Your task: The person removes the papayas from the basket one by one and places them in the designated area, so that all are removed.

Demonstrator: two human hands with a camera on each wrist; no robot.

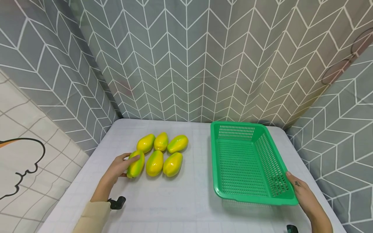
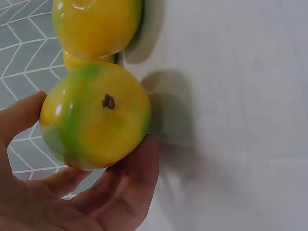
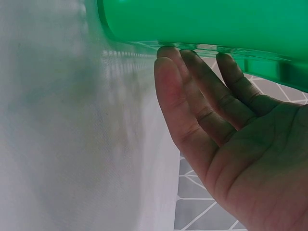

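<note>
At the left of the table, my left hand (image 1: 118,167) grips a glossy yellow-green papaya (image 1: 136,164), thumb on one side and fingers curled round the other. The left wrist view shows the dark stem end of this papaya (image 2: 96,118) facing the camera. Several more papayas (image 1: 154,163) lie close beside it in two rows. On the right, a green plastic basket (image 1: 214,161) with perforated walls has nothing in it. My right hand (image 1: 303,191) holds its near right side, thumb at the rim. In the right wrist view the other fingers (image 3: 211,91) reach under the basket.
A white cloth covers the table (image 1: 195,200), and bare cloth lies between papayas and basket. Grey curtains (image 1: 186,64) with white chevron lines stand behind and at the sides. A black wrist device (image 1: 117,203) sits by the left sleeve.
</note>
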